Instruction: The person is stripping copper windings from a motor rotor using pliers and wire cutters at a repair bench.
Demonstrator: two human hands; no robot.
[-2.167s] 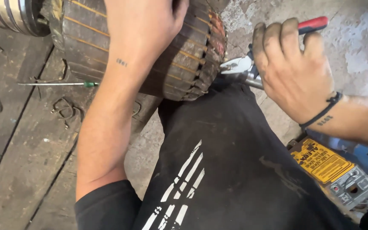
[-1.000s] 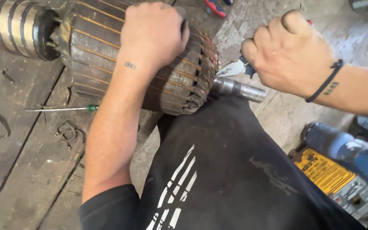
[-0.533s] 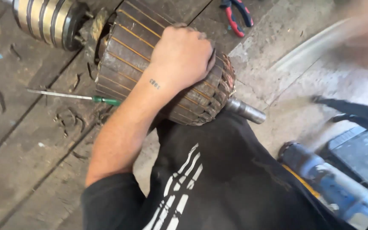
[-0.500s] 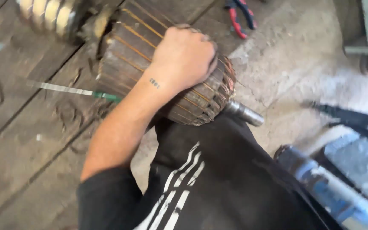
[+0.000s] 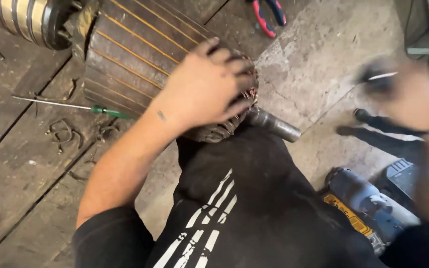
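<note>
A large dark motor rotor [image 5: 130, 54] with copper strips along its core lies on the floor, its steel shaft [image 5: 274, 125] pointing right over my black-trousered knee. My left hand [image 5: 209, 84] rests flat on the rotor's near end, fingers spread over the copper windings. My right hand [image 5: 405, 94] is raised at the right, blurred by motion, with a dark thin tool in its grip; what kind of tool I cannot tell.
A green-handled screwdriver [image 5: 70, 106] lies on the wooden planks at left, with bent wire scraps beside it. Red-handled pliers [image 5: 269, 15] lie on the concrete at the top. A blue and yellow cordless drill [image 5: 368, 203] lies at lower right.
My right hand left the shaft end, swung out of view, and is now back at the right holding a tool. My left hand slid toward the rotor's near end and opened flat.
</note>
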